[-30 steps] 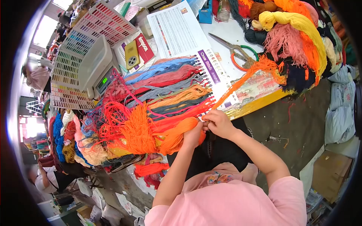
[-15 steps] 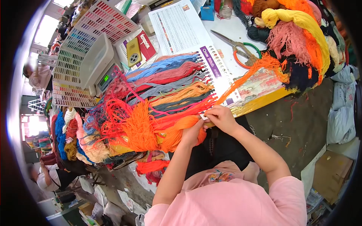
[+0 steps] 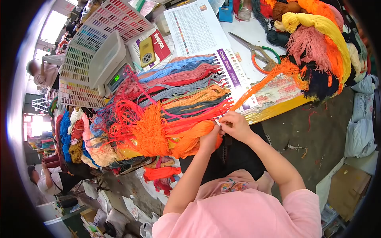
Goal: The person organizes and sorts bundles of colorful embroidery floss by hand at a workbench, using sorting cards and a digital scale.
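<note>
At the table's front edge my left hand is closed round a thick hank of orange thread. Close beside it, my right hand is pinched at the lower end of a white card with punched holes; what lies between its fingertips is too small to make out. Blue, red, grey, and orange thread bundles hang from the card's holes and spread leftward. A loose orange strand runs from near my right hand to the yarn pile.
Open scissors, a printed chart, a phone on a notebook, and a scale lie on the table. A yarn pile stands at the right. Two people are in the left background.
The view has shifted slightly, so the table items appear a little further right. My hands remain together at the card's lower end, and less of the card shows between them.
</note>
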Demonstrator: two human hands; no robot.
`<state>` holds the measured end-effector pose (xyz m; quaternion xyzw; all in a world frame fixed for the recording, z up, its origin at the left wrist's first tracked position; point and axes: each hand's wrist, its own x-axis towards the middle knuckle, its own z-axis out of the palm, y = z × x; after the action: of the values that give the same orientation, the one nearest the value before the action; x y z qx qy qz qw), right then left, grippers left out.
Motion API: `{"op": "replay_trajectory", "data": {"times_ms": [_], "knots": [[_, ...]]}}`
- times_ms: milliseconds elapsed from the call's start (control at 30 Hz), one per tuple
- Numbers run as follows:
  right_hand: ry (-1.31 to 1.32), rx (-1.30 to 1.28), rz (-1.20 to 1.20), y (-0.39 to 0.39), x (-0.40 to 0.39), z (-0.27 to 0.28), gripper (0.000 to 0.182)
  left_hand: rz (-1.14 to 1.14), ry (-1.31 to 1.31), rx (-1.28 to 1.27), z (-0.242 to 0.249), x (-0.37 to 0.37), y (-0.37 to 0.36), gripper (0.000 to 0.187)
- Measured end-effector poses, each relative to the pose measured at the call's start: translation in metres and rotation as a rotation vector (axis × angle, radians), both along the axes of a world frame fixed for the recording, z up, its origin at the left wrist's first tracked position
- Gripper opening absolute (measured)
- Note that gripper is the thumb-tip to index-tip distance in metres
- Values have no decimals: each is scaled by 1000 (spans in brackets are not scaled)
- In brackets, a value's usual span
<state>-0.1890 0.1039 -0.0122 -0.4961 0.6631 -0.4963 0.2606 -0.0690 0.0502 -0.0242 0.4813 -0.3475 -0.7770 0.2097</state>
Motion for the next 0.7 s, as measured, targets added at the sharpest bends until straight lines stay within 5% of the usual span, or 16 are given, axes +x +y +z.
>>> {"op": "replay_trajectory", "data": {"times_ms": [200,533,700], "knots": [[125,-19,-12,-2,-1,-2,7,95,121,175,12,58,-36,9],[187,-60,27,-1,1,-4,9,-30,-173,42,13,47,-39,14],[310,-102,-24,-4,1,-11,17,17,221,375,50,53,-40,22]]}}
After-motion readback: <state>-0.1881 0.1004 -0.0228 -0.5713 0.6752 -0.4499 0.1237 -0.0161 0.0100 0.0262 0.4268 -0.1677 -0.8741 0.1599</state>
